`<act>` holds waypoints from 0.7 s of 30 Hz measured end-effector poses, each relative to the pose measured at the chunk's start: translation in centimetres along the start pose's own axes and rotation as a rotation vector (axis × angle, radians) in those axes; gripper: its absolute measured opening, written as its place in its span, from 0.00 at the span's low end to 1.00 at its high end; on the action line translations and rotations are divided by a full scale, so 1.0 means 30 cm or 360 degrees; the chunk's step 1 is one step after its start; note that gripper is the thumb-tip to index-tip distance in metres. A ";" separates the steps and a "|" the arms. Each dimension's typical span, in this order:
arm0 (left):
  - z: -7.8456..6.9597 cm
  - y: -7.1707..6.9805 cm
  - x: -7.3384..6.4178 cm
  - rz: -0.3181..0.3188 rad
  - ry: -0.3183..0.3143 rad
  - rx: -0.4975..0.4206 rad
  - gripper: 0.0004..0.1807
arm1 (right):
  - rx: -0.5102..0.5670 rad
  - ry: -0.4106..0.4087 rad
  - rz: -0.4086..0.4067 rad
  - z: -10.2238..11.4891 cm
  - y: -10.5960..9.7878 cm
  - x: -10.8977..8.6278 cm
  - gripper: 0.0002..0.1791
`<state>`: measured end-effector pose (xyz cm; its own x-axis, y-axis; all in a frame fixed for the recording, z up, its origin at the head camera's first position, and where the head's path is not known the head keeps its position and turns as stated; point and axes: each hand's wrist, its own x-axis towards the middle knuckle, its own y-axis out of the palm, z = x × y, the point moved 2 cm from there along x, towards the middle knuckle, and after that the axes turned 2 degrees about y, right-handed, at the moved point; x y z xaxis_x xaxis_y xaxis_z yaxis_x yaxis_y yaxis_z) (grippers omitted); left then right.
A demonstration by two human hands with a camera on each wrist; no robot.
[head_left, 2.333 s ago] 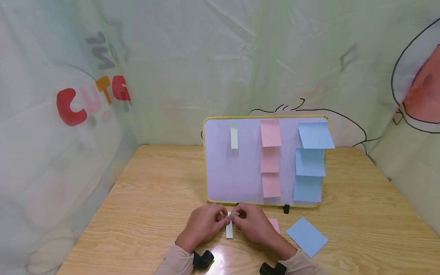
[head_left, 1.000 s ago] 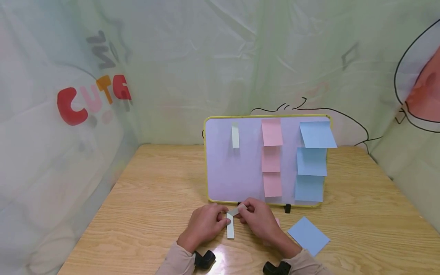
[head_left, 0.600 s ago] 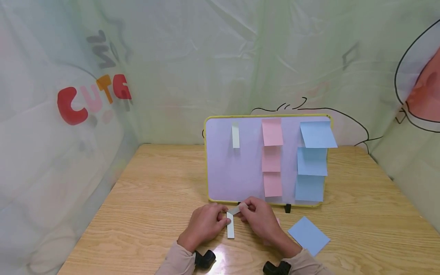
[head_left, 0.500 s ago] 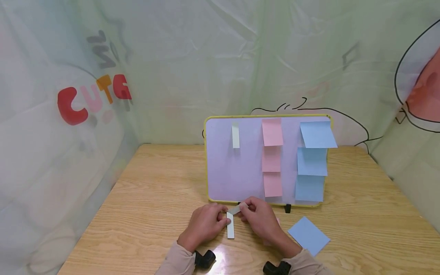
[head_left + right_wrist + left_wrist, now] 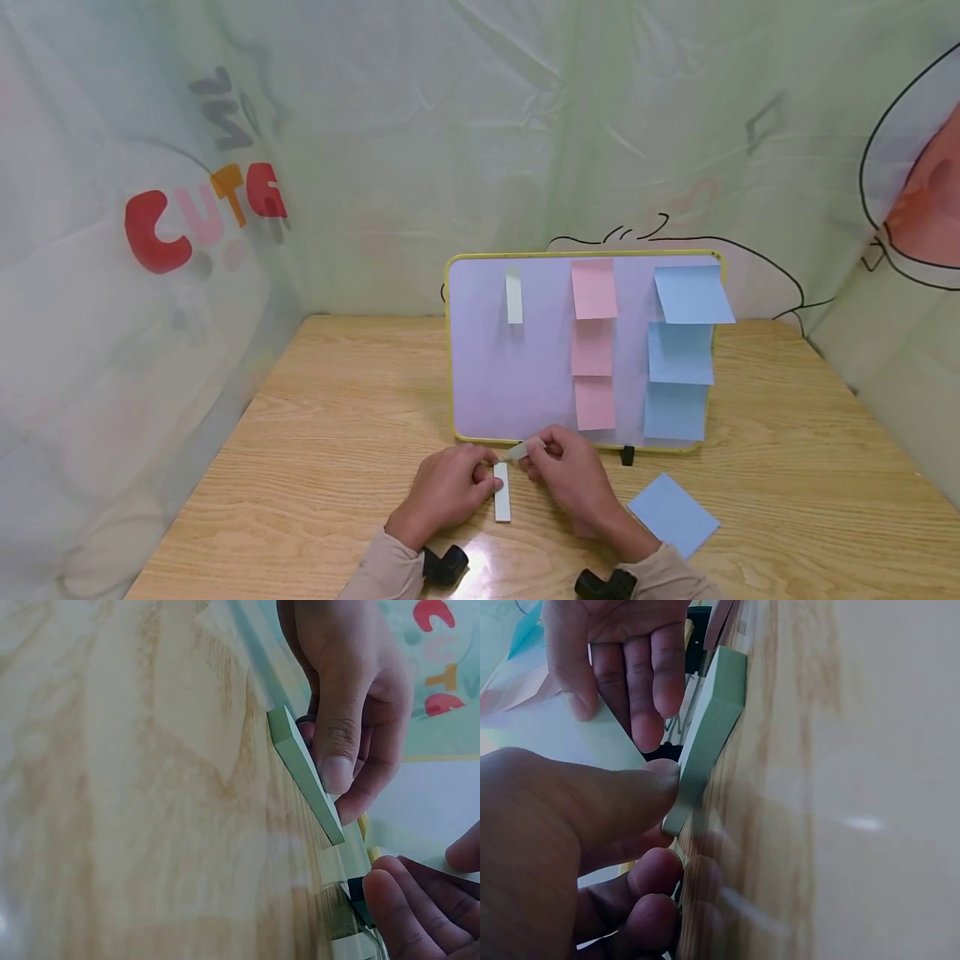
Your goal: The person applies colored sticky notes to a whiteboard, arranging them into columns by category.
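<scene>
In the head view my left hand (image 5: 448,490) holds a narrow pale green sticky note pad (image 5: 502,496) on the table, its thumb on the near part and fingertips at the far end. The left wrist view shows the thumb pressed against the block of the pad (image 5: 714,712). My right hand (image 5: 573,479) pinches a single narrow sticky note (image 5: 525,450) between thumb and fingers, just beyond the pad's far end. In the head view a small gap shows between this note and the pad. In the right wrist view, the right hand's fingers (image 5: 412,915) are near the pad (image 5: 309,776).
A yellow-framed whiteboard (image 5: 510,383) stands behind the hands on black feet (image 5: 627,455). One green strip (image 5: 513,297), a column of pink notes (image 5: 593,347) and a column of blue notes (image 5: 680,353) hang on it. A blue square pad (image 5: 675,515) lies at right; pink paper is mostly hidden beneath the right forearm.
The right hand has drawn the top green note up and away to the right, and it has come apart from the pad. The left hand has stayed on the pad.
</scene>
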<state>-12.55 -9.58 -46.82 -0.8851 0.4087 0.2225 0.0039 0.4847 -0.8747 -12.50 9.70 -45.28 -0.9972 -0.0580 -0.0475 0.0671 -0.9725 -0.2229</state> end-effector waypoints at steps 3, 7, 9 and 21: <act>-0.001 -0.003 -0.001 -0.0008 0.0017 0.0006 0.11 | 0.0028 -0.0013 0.0008 0.003 -0.001 -0.002 0.05; -0.002 -0.002 0.000 -0.0029 0.0045 0.0030 0.10 | -0.0004 -0.0059 0.0013 0.010 -0.004 -0.001 0.04; -0.002 -0.002 0.000 -0.0039 0.0059 0.0040 0.09 | -0.0084 -0.0104 -0.0006 0.012 -0.008 0.001 0.04; 0.010 -0.008 0.007 -0.0062 0.0039 -0.0036 0.08 | -0.0345 -0.0281 -0.0126 0.052 -0.033 0.014 0.06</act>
<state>-12.87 -9.83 -46.69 -0.8731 0.4080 0.2668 -0.0193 0.5180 -0.8552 -13.02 10.31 -43.57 -0.9887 -0.0404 0.1443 -0.0247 -0.9058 -0.4230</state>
